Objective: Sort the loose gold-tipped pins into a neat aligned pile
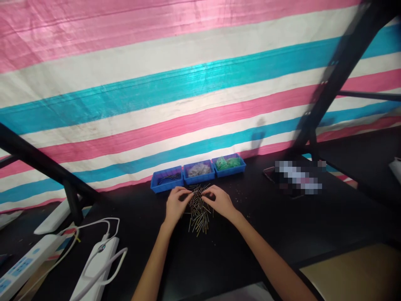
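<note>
A loose pile of thin metal rods [199,213] lies on the black table [131,217] between my two hands. My left hand [177,203] is at the pile's upper left, thumb and fingertips pinched together at its edge. Opposite it, my right hand [219,201] pinches at the pile's upper right. What either pinch holds is too small to make out. Just beyond the hands stand three blue trays: the left tray [156,185] has a few thin dark rods, the middle tray [200,180] clear plastic bits, the right tray [231,171] green pieces.
White power strips [97,267] with cables lie at the left. A blurred-out object [297,177] is at the right. Black metal frame legs [72,200] stand on both sides, and a striped sheet [175,100] hangs behind. Small crumbs are scattered right of the pile.
</note>
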### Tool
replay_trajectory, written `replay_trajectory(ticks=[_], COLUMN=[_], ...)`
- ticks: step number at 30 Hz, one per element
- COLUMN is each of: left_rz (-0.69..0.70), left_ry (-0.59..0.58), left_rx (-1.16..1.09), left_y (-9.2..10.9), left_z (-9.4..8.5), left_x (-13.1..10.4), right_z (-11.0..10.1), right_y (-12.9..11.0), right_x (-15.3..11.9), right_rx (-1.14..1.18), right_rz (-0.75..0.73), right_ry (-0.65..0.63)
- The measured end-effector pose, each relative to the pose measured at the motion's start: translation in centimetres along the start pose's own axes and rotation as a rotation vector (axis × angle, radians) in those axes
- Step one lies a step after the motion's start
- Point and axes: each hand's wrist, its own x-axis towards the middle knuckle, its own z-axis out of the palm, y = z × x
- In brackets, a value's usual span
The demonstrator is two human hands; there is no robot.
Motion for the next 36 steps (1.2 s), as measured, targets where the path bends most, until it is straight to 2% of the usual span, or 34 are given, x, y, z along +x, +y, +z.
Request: replay_trajectory(ticks=[6, 10, 12, 15, 19, 24, 29, 33, 36], left_rz=[-0.093, -0.111, -0.079, -0.028, -0.025, -0.025, -0.022, -0.033, -0.035], left_ry=[0.238, 0.3, 0.274, 0.168, 0.062, -0.03, -0.054, -0.04, -0.025], left_rx=[0.226, 0.323, 0.343, 0.334, 0.298, 0.24, 0.186, 0.159, 0.145], left_y=[-2.2, -2.3, -1.6, -0.8, -0.4, -0.6, -0.5, -0.5, -0.6], left_z=[-2.1, -2.4, -2.0, -0.9, 0.7, 2.2, 2.3, 2.0, 1.9], left_x=[4.4, 4.7, 3.9, 2.0, -0.6, -2.3, -2.4, -2.5, -2.6], right_z=[-0.7, -0.7, -0.8, -0.8, -0.5, 0.2, 0.3, -1.4, -3.7], right_y=[0.3, 0.6, 0.6, 0.5, 0.2, 0.3, 0.3, 0.7, 2.5], right_x=[-0.1, -0.2, -0.2, -0.4, -0.5, -0.4, -0.2, 0.2, 0.4], right_rx=[-0.184, -0.23, -0.247, -0.256, -0.209, -0.142, -0.13, -0.175, -0.245], right_rz=[0.07, 0.063, 0.042, 0.022, 0.007, -0.035, -0.052, -0.03, 0.028], right_ry=[-0.098, -0.194, -0.242, -0.301, -0.31, -0.231, -0.13, 0.058, 0.265])
